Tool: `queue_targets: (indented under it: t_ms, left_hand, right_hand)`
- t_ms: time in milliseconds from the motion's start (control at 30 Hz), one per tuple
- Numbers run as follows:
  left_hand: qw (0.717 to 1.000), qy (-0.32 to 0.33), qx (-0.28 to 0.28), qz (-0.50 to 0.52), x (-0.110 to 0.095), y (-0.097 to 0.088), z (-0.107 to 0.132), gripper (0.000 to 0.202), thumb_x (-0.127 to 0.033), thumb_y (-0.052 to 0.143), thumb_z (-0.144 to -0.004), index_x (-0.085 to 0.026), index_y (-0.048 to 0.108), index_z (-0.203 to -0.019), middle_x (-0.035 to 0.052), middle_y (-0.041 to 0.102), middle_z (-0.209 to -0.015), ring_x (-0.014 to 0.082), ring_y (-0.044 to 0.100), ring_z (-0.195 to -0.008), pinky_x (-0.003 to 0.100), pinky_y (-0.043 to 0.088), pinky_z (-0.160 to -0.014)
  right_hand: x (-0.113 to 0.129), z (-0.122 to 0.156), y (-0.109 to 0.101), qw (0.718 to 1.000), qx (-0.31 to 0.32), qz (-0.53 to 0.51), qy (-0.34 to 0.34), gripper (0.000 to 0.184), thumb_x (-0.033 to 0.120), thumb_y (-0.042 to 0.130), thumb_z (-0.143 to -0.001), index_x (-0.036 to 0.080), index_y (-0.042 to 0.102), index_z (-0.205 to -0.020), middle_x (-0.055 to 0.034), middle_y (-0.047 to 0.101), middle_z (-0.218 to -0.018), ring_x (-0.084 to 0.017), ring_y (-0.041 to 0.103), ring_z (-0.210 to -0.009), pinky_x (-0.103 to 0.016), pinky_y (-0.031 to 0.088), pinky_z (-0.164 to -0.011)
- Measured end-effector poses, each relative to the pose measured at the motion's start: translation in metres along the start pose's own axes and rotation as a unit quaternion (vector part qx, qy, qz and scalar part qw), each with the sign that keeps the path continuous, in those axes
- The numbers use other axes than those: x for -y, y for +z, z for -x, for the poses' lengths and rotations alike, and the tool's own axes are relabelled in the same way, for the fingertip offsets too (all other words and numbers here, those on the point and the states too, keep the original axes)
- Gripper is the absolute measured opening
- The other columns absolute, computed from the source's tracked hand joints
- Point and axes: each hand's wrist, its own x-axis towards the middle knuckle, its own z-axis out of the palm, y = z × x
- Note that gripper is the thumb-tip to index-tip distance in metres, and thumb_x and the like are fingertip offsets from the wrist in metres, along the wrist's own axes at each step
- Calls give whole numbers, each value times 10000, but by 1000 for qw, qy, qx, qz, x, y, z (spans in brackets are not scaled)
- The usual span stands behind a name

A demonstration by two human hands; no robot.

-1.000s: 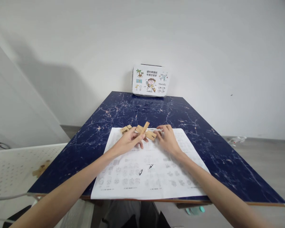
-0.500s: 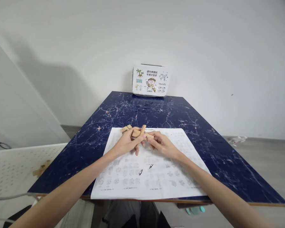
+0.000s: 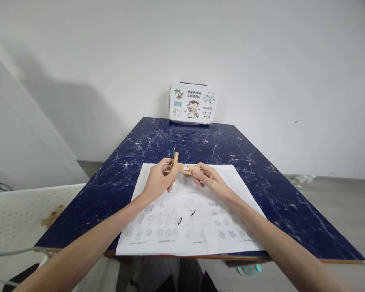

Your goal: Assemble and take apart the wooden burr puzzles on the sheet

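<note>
Both my hands hold small wooden puzzle pieces just above a white printed sheet [image 3: 188, 219] on the dark blue marbled table [image 3: 225, 146]. My left hand [image 3: 158, 180] is closed on a short wooden bar [image 3: 175, 161] that stands nearly upright. My right hand [image 3: 208, 180] pinches a second wooden bar [image 3: 188, 169] lying crosswise against the first. The two bars meet between my fingertips. Whatever other pieces lay behind my left hand are hidden.
A white illustrated box [image 3: 192, 103] stands at the table's far edge against the wall. To the left is a white perforated surface [image 3: 21, 211] with a wooden piece [image 3: 51, 218] on it. A small teal object [image 3: 249, 268] lies on the floor below the table's front edge.
My right hand came in from the sheet and took hold of the crosswise bar. Both hands lifted slightly, and the left hand's bar turned from slanted to nearly upright.
</note>
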Motion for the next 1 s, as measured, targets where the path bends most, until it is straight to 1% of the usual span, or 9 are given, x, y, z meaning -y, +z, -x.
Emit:
queue_targets:
  t_ms: [200, 400, 667, 700, 767, 833, 867, 900, 1000]
  left_hand:
    - [999, 15, -27, -10, -1, 2, -2, 330, -531, 572, -983, -207, 596, -1043, -60, 541, -612, 70, 433, -393, 212, 359, -383]
    - [995, 40, -23, -90, 1, -3, -7, 328, -510, 531, -1005, -194, 611, -1040, -26, 594, -630, 118, 525, -552, 235, 406, -523]
    - [982, 33, -32, -181, -1, -2, -8, 301, -470, 467, -1023, -201, 599, -996, -21, 634, -647, 142, 558, -558, 263, 408, -573]
    - [980, 30, -43, -192, -1, -5, -9, 303, -467, 463, -1021, -202, 602, -976, -18, 639, -651, 146, 565, -559, 264, 408, -571]
    - [972, 24, -93, -213, -1, -16, -12, 311, -460, 454, -1017, -202, 606, -934, -11, 641, -661, 155, 580, -563, 262, 404, -555]
    - [954, 26, -180, -238, 0, -30, -15, 304, -445, 440, -1016, -204, 609, -940, -15, 629, -658, 157, 584, -554, 260, 409, -551]
    - [948, 43, -190, -251, 0, -35, -15, 314, -444, 420, -1026, -203, 618, -987, -17, 630, -668, 155, 591, -562, 259, 424, -576]
    - [947, 59, -181, -259, 1, -39, -15, 334, -443, 390, -1039, -201, 620, -1037, -14, 642, -691, 155, 609, -582, 259, 441, -602]
    - [951, 81, -94, -282, 3, -37, -12, 364, -440, 334, -1064, -192, 572, -1183, 2, 676, -757, 168, 645, -618, 269, 452, -625]
  right_hand:
    - [0, -2, 4, 1000, -14, -7, -25, 328, 551, 608, -974, 243, 546, -879, 39, 516, -640, -132, 417, -562, -293, 333, -570]
    - [-4, -2, 0, 999, -22, 37, -27, 360, 581, 552, -996, 239, 549, -883, 39, 509, -649, -134, 409, -572, -294, 311, -579]
    - [-5, -1, 5, 997, -38, 68, -30, 374, 571, 529, -1009, 237, 521, -840, 41, 489, -634, -136, 387, -571, -296, 289, -587]
    - [-5, 0, 3, 997, -44, 64, -29, 362, 556, 532, -1012, 236, 527, -842, 43, 478, -635, -136, 379, -570, -296, 280, -584]
    - [-7, 1, -6, 996, -65, 43, -32, 332, 517, 543, -1015, 234, 538, -842, 49, 445, -639, -133, 353, -566, -295, 258, -579]
    - [-9, 1, -20, 994, -105, 1, -39, 323, 480, 564, -1007, 235, 514, -803, 58, 402, -639, -127, 305, -554, -293, 234, -568]
    - [-11, 1, -28, 989, -139, -14, -43, 332, 466, 573, -1000, 235, 491, -775, 62, 378, -636, -126, 283, -550, -293, 225, -565]
    - [-13, 1, -35, 986, -160, -18, -42, 341, 458, 579, -991, 237, 471, -755, 67, 355, -621, -126, 261, -542, -294, 215, -558]
    - [-15, 0, -47, 982, -181, 50, -19, 342, 448, 559, -980, 235, 457, -733, 63, 366, -609, -132, 286, -552, -296, 231, -569]
